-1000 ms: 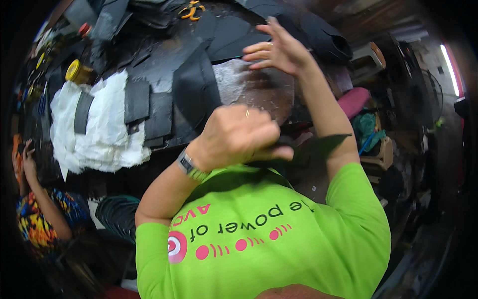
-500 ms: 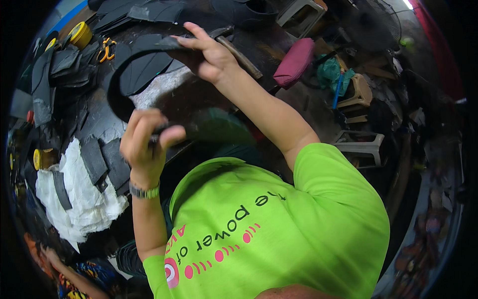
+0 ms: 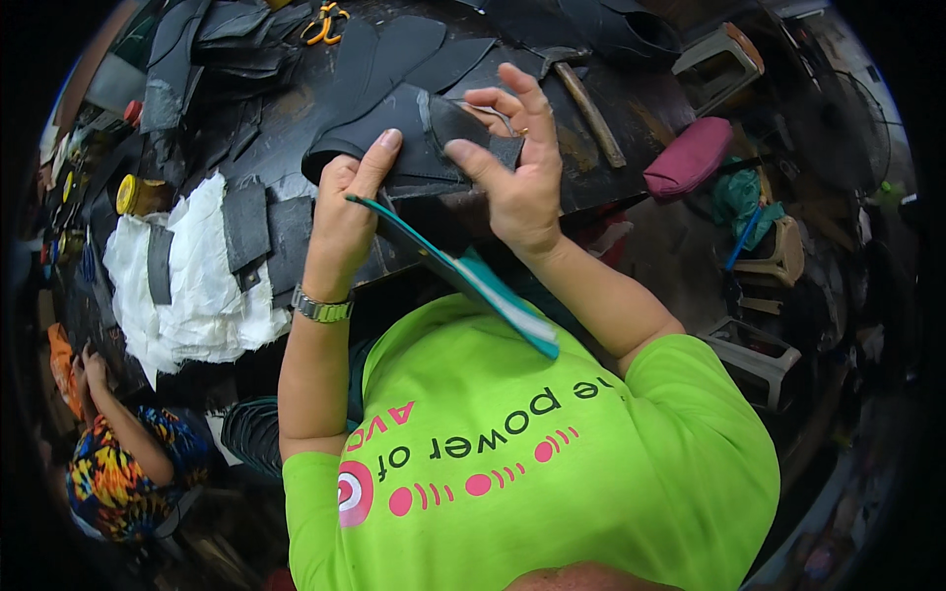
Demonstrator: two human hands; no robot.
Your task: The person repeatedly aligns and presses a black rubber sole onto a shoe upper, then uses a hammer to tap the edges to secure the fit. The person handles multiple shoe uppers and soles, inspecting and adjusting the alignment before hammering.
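Observation:
A curved black sheet piece, seemingly leather or a similar material (image 3: 402, 138), is between my hands above the table's near edge. My left hand (image 3: 340, 212) is closed on its left side, thumb on top and fingers hidden beneath. My right hand (image 3: 522, 177) holds the right end, thumb against the face and some fingers behind, with one finger raised. A grey band crosses the piece near my right thumb. From my left hand a long black flap with a teal edge (image 3: 483, 281) hangs toward my shirt; whether it belongs to the same piece I cannot tell.
Black cut pieces (image 3: 379, 59), orange-handled pliers or cutters (image 3: 325, 25) and a hammer (image 3: 589, 113) lie on the dark table. White cloth (image 3: 187, 305) and a yellow tub (image 3: 141, 195) are at left. A maroon pouch (image 3: 688, 158) and stools (image 3: 747, 355) are right. Another person (image 3: 133, 463) sits lower left.
The black piece, earlier bent in a wide loop between my hands, now lies flatter, and my hands are closer together. The teal-edged flap now shows clearly. The whole view has shifted.

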